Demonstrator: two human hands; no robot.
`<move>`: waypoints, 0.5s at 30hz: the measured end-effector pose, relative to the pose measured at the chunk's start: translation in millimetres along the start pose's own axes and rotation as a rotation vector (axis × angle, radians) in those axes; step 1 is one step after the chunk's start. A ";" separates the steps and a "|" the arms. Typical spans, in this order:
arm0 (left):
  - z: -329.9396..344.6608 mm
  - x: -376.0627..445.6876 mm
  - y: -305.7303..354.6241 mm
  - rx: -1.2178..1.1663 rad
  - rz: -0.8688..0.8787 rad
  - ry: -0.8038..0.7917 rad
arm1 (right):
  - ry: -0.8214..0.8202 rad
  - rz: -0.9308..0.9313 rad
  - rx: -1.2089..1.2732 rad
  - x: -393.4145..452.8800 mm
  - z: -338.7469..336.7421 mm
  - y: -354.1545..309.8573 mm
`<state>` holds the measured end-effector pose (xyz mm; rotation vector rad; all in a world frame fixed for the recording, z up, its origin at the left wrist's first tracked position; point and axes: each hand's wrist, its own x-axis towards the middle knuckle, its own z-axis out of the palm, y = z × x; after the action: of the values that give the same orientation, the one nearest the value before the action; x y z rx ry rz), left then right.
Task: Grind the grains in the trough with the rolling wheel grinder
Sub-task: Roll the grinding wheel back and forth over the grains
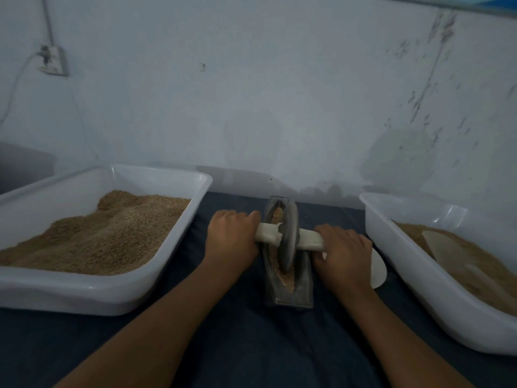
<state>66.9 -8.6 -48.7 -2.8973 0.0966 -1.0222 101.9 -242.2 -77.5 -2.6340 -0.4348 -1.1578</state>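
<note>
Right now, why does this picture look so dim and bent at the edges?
Head view: the light is low and bluish, so the wall looks grey and soft; the wide lens bows the left tray and right tray; small glints show on the tray rims; the wheel is slightly blurred.

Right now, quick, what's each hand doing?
Left hand: grip closed around the left end of the grinder handle.
Right hand: grip closed around the handle's right end, wheel sitting in the trough.

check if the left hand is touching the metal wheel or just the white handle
Apart. The head view shows the left hand gripping the white handle, with a bare stretch of handle between its fingers and the wheel.
</note>
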 end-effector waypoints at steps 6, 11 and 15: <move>-14.6 -8.6 -3.1 0.012 -0.027 -0.044 | 0.072 -0.026 0.071 -5.3 -12.4 -4.8; -27.4 -13.4 -0.1 0.008 -0.038 -0.054 | 0.062 -0.009 0.097 -7.2 -22.9 -9.3; -27.9 -17.8 3.0 0.009 -0.004 -0.047 | 0.072 -0.033 0.086 -10.1 -21.4 -7.5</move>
<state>35.4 -11.3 -38.4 -2.9123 0.0842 -0.9522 78.2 -244.0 -70.2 -2.5125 -0.5040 -1.2120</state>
